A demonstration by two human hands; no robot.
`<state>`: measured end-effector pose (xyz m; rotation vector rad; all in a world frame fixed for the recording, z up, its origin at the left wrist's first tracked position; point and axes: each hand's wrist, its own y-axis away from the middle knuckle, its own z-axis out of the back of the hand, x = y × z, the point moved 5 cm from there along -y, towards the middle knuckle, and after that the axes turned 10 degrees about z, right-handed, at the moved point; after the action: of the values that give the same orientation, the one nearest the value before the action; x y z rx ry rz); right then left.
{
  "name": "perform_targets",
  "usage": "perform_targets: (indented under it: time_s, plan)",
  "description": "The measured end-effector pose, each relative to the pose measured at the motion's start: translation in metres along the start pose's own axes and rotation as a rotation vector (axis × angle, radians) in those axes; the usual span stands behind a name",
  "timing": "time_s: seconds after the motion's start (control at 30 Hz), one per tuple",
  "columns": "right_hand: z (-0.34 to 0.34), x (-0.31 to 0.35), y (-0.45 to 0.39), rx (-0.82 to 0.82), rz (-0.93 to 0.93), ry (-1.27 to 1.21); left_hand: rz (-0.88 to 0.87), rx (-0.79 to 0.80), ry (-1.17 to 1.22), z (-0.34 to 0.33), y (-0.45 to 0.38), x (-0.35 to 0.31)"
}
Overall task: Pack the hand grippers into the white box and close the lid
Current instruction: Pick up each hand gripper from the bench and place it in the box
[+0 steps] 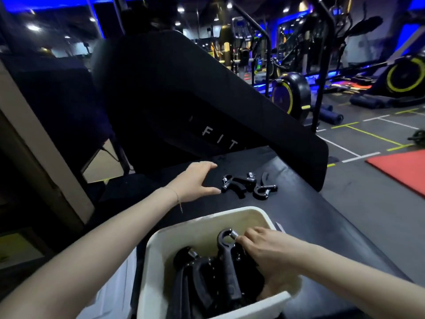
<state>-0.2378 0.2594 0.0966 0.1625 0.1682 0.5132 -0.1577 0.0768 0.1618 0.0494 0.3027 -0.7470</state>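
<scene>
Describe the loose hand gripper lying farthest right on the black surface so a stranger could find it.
Start at the white box. Beyond it on the black surface lie loose hand grippers. The right-hand gripper lies apart from the pile near the left hand, its loop end facing the box.

Both my forearms are bare as far back as I can see, with no sleeves and no gloves. My left hand is slim, its fingers bare of rings, and a thin chain bracelet circles the wrist just behind it, a short tail dangling off the near side. My right hand wears nothing I can make out, and its wrist is plain.
</scene>
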Motion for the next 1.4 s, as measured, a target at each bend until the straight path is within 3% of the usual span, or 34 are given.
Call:
perform_targets:
  time_s: [0.07,0.47,0.77,1.27,1.4]
  plan:
    - [-0.007,-0.002,-0.004,0.08,-0.01,0.029,-0.036,0.051,-0.008,-0.01,-0.022,0.0]
    - [-0.022,-0.003,-0.023,0.159,0.001,-0.038,-0.155,0.194,-0.088,-0.098,-0.097,0.009]
    - [-0.032,-0.01,-0.027,0.226,-0.023,-0.142,-0.099,0.299,-0.182,-0.146,-0.141,0.031]
    - [-0.031,-0.028,-0.042,0.146,0.01,-0.229,-0.182,0.371,-0.321,-0.193,-0.222,0.022]
    - [-0.035,-0.028,-0.042,0.169,0.021,-0.263,-0.249,0.312,-0.308,-0.195,-0.228,0.019]
